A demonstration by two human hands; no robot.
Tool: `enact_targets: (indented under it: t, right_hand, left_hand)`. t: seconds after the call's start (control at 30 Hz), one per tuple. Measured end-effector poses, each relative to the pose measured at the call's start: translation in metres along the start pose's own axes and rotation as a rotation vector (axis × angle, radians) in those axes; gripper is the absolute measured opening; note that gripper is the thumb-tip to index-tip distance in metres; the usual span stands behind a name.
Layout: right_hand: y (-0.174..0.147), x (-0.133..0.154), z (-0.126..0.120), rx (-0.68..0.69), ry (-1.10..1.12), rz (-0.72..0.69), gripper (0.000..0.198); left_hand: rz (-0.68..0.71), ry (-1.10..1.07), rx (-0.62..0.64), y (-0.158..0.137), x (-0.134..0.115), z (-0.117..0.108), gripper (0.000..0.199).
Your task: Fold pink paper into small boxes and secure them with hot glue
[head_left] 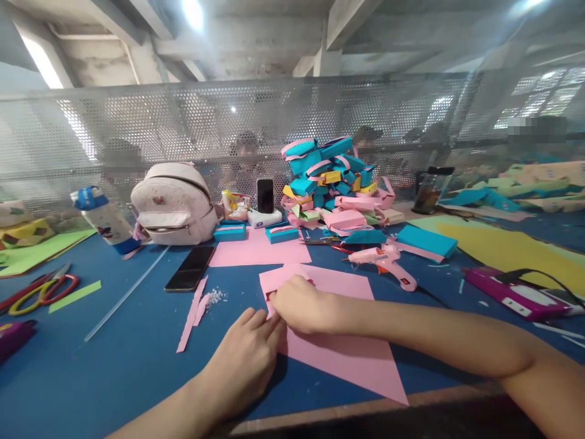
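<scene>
In the lower centre of the frame, a left hand and right hand curl together over a pink sheet, hiding whatever they may pinch, and a leaning right forearm could crease the paper.

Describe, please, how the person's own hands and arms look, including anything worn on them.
The left hand and right hand are ungloved. No sleeve shows on the left forearm or right arm, and no watch or bracelet is visible.
</scene>
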State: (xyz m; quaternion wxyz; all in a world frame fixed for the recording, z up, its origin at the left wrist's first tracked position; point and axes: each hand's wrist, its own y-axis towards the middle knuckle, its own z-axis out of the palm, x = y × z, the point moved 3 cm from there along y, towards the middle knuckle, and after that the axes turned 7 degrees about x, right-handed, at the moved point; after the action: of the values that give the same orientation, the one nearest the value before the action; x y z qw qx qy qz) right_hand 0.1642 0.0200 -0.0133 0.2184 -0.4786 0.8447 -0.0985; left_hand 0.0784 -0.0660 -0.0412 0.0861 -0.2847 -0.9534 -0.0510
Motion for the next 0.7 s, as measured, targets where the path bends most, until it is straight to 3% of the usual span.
enact_targets:
  t: [0.33, 0.47, 0.6, 0.7]
  right_hand:
    - [-0.023, -0.008, 0.011, -0.003, 0.017, -0.053, 0.013]
    - [-0.031, -0.021, 0.005, -0.020, 0.067, -0.053, 0.012]
    - [-0.053, -0.045, -0.007, -0.153, 0.200, -0.129, 0.028]
    - [-0.071, -0.057, 0.001, -0.173, 0.227, -0.089, 0.030]
  left_hand:
    - [0.012, -0.028, 0.007, 0.001, 0.001, -0.003, 0.023]
    - [0.017, -0.058, 0.009, 0.004, 0.004, -0.009, 0.016]
    - [-0.014, -0.038, 0.025, 0.016, 0.010, -0.015, 0.014]
    - [-0.039, 0.027, -0.015, 0.027, 0.012, -0.015, 0.016]
